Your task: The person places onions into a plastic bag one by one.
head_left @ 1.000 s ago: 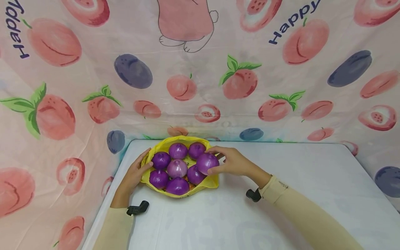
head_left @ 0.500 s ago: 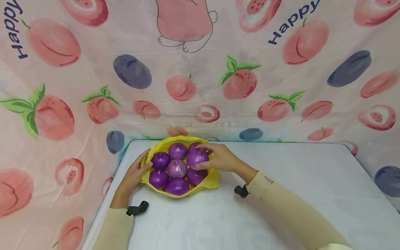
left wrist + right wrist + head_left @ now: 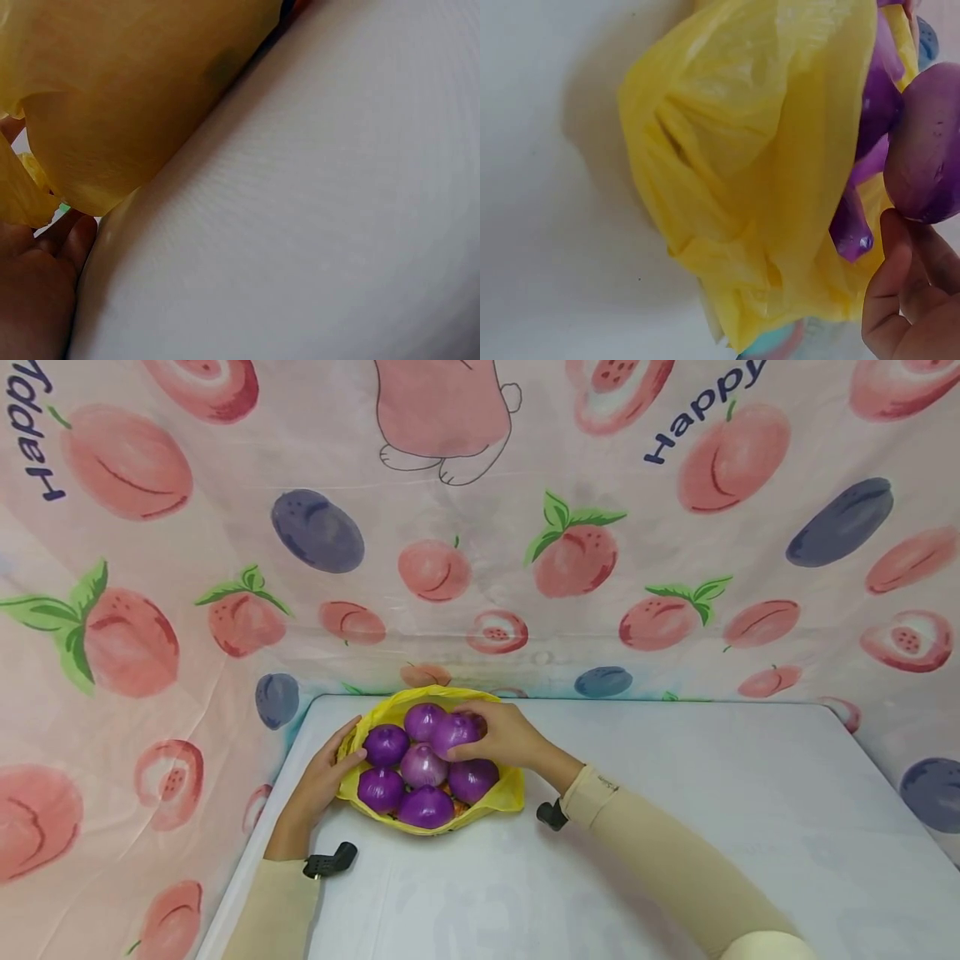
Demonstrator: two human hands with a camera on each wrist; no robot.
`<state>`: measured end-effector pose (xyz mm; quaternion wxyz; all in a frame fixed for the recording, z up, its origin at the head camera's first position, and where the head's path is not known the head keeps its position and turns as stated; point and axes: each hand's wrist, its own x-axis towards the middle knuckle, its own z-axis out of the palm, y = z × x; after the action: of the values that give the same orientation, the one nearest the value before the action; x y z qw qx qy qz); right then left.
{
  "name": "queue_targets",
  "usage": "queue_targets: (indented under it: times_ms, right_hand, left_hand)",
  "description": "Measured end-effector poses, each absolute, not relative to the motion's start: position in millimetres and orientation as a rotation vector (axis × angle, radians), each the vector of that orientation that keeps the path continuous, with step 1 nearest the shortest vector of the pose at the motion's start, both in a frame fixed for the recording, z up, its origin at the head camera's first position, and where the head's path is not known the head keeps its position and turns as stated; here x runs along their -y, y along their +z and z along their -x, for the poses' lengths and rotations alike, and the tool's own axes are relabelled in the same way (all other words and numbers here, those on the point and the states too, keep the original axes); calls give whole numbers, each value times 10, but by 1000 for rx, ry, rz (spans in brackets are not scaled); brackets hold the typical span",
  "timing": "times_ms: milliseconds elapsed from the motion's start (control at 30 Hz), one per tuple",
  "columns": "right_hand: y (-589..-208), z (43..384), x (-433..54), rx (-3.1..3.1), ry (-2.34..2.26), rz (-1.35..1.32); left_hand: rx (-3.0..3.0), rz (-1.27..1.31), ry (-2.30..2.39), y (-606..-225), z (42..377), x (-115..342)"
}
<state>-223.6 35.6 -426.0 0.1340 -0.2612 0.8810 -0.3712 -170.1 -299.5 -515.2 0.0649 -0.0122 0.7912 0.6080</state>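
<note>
A yellow plastic bag (image 3: 506,793) sits open at the back left of the table, with several shiny purple onions (image 3: 426,807) inside. Its left rim lies between the thumb and fingers of my left hand (image 3: 324,777), which holds it; those fingers are mostly hidden behind the plastic. My right hand (image 3: 506,737) grips one purple onion (image 3: 454,733) over the bag's back right part, above the others. In the right wrist view this onion (image 3: 928,150) is pinched by the fingertips beside the bag's mouth. A paler onion (image 3: 424,766) lies in the middle of the group.
The white tabletop (image 3: 675,810) stretches to the right and front of the bag. A fruit-printed cloth (image 3: 525,568) hangs behind the table and along its left side. Each wrist wears a black camera mount (image 3: 332,860).
My right hand has carried the held onion leftward from the bag's right rim to over the back middle. My left hand has stayed at the left rim.
</note>
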Motion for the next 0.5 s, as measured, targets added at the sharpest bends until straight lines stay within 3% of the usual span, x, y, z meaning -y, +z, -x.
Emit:
queue_targets:
  times_ms: [500]
  right_hand:
    - [-4362,2290,-176,-2664,-940,751]
  left_hand:
    - [-2396,19,1833,-5159,1706,2996]
